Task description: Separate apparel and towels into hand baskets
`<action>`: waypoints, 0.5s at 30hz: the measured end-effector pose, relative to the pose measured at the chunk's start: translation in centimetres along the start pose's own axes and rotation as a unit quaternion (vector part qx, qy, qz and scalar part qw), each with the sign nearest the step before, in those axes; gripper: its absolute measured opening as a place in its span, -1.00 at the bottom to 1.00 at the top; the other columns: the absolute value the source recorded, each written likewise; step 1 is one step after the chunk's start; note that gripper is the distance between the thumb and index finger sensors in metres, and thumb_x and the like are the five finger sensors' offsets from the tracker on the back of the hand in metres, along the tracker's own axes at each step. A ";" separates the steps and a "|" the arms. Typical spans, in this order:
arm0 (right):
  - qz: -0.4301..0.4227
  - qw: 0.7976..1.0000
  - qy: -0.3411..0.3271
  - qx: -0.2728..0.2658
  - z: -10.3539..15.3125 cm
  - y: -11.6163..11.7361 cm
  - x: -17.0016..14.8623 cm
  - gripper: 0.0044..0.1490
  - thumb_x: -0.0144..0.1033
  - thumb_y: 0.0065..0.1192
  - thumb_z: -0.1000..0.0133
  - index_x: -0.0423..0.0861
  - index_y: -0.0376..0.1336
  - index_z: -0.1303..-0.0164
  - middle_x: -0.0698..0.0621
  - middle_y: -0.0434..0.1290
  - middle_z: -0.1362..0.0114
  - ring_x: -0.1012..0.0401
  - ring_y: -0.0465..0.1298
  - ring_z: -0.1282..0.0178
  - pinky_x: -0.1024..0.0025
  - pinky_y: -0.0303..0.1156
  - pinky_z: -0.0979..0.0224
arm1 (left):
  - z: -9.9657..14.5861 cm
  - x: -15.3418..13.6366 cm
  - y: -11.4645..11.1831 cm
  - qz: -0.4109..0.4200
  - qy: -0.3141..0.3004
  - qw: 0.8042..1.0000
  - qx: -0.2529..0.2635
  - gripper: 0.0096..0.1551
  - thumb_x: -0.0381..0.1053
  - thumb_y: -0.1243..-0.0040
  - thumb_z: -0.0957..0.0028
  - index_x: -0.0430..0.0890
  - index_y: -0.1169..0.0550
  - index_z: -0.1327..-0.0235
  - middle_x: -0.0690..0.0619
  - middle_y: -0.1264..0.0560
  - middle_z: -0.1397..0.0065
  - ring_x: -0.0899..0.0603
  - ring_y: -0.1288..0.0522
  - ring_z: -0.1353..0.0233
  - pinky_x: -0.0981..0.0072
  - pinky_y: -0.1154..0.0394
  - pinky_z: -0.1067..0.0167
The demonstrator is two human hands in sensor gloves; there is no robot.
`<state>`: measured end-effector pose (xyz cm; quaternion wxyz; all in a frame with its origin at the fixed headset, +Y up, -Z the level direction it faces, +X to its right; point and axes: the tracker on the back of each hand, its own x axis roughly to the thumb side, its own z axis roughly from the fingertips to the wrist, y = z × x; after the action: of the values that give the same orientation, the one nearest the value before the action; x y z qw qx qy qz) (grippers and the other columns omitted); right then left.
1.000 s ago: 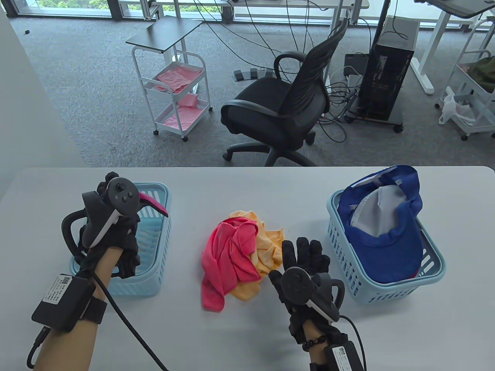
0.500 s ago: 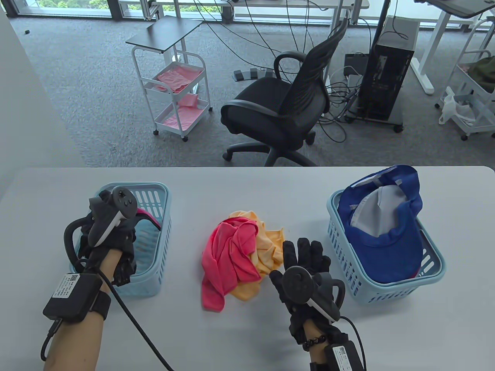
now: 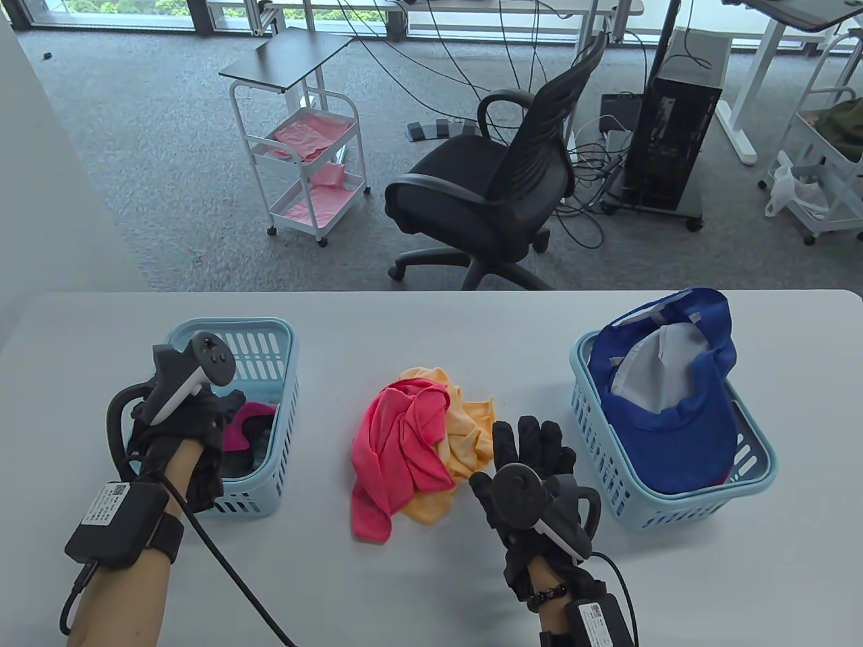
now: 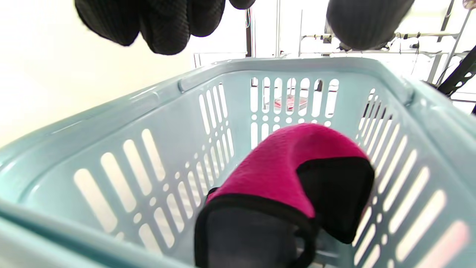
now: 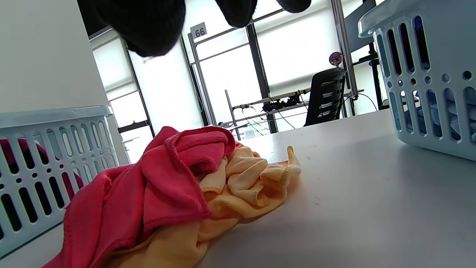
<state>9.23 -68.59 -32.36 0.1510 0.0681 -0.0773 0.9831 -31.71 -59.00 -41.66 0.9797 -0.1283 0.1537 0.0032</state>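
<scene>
Magenta fabric with black trim, an apparel piece (image 4: 286, 175), lies inside the left basket (image 3: 270, 337), resting against its near-right wall. My left hand (image 3: 182, 431) sits over that basket's near-left rim; in the left wrist view its fingertips (image 4: 163, 26) hang spread above the piece, touching nothing, so I read the hand as released and empty. My right hand (image 3: 532, 465) lies flat on the counter (image 3: 431, 593), fingers extended, just right of the unsorted heap and gripping nothing. That heap holds a red towel (image 3: 398, 451) draped over a yellow towel (image 3: 465, 424), both crumpled together mid-counter. The right basket (image 3: 674, 512) carries a blue cap (image 3: 681, 418), brim upward, filling most of its opening.

Risks, as I judge them:
- The two towels are tangled, so a pinch on the red one may drag the yellow one along and land both in one basket.
- The cap stands proud of its rim; anything pushed in beside it could tip it out.
- The left hand's cable (image 3: 222, 559) trails across the counter near the heap and may snag cloth on a reach.
</scene>
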 end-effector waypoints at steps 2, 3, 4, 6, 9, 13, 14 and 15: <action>0.001 1.000 0.000 0.000 0.0 0.0 0.0 0.01 0.01 0.19 -0.18 -0.25 -0.09 -0.67 -0.45 -0.19 -0.67 -0.45 -0.20 -0.59 -0.51 -0.15 -0.50 | 0.3 0.3 0.3 0.005 -0.009 1.000 0.016 0.13 0.37 -0.02 -0.18 -0.27 0.03 -0.74 -0.42 -0.08 -0.73 -0.53 -0.27 -0.65 -0.40 -0.28 -0.49; 0.000 1.000 0.001 0.001 0.0 0.0 0.0 0.01 0.01 0.19 -0.18 -0.25 -0.10 -0.67 -0.44 -0.19 -0.67 -0.45 -0.21 -0.59 -0.51 -0.15 -0.50 | 0.5 0.5 0.5 0.006 -0.014 1.000 0.024 0.13 0.38 -0.01 -0.18 -0.27 0.04 -0.74 -0.42 -0.07 -0.73 -0.54 -0.27 -0.65 -0.40 -0.27 -0.49; 0.001 1.000 0.001 0.001 0.0 0.0 0.0 0.01 0.01 0.19 -0.18 -0.25 -0.10 -0.67 -0.44 -0.19 -0.68 -0.45 -0.20 -0.59 -0.51 -0.15 -0.50 | 0.8 0.8 0.6 0.009 -0.021 0.999 0.032 0.13 0.38 -0.01 -0.17 -0.26 0.04 -0.74 -0.42 -0.07 -0.73 -0.54 -0.26 -0.65 -0.40 -0.27 -0.49; 0.001 1.000 0.001 0.001 0.0 0.0 0.0 0.01 0.01 0.19 -0.18 -0.25 -0.09 -0.67 -0.44 -0.19 -0.68 -0.45 -0.20 -0.59 -0.51 -0.15 -0.50 | 1.3 1.4 1.1 0.018 -0.035 0.998 0.047 0.14 0.39 0.00 -0.17 -0.27 0.04 -0.73 -0.43 -0.06 -0.73 -0.56 -0.24 -0.66 -0.41 -0.25 -0.49; 0.001 1.000 0.001 0.001 0.0 0.0 0.0 0.01 0.01 0.19 -0.18 -0.25 -0.10 -0.67 -0.44 -0.19 -0.68 -0.45 -0.20 -0.59 -0.51 -0.15 -0.50 | 2.5 2.9 1.8 0.024 -0.066 0.995 0.073 0.15 0.40 0.02 -0.17 -0.29 0.04 -0.73 -0.46 -0.03 -0.73 -0.58 -0.21 -0.65 -0.43 -0.23 -0.50; 0.002 1.000 0.003 0.000 0.0 0.0 0.0 0.01 0.01 0.19 -0.18 -0.25 -0.09 -0.67 -0.44 -0.19 -0.68 -0.45 -0.20 -0.59 -0.51 -0.15 -0.50 | 4.7 5.8 2.4 0.028 -0.115 0.988 0.104 0.21 0.41 0.04 -0.17 -0.34 0.13 -0.71 -0.49 0.00 -0.72 -0.60 -0.20 -0.65 -0.43 -0.23 -0.49; 0.002 1.000 0.004 0.000 0.0 0.0 0.0 0.01 0.01 0.19 -0.18 -0.24 -0.09 -0.67 -0.44 -0.19 -0.68 -0.45 -0.21 -0.59 -0.51 -0.15 -0.50 | 5.1 6.5 2.5 0.030 -0.126 0.986 0.107 0.21 0.42 0.04 -0.17 -0.34 0.14 -0.71 -0.49 0.00 -0.72 -0.60 -0.20 -0.65 -0.43 -0.23 -0.49; 0.002 1.000 0.004 -0.001 0.0 0.0 0.0 0.01 0.01 0.19 -0.18 -0.25 -0.09 -0.67 -0.44 -0.19 -0.68 -0.45 -0.20 -0.59 -0.51 -0.15 -0.50 | 5.8 7.5 2.5 0.034 -0.143 0.983 0.110 0.21 0.42 0.05 -0.17 -0.33 0.15 -0.71 -0.50 0.01 -0.72 -0.60 -0.20 -0.65 -0.43 -0.23 -0.50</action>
<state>9.27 -68.57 -32.40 0.1491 0.0641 -0.0776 0.9837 -22.93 -55.40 -39.25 0.9991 -0.0128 0.0159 0.0379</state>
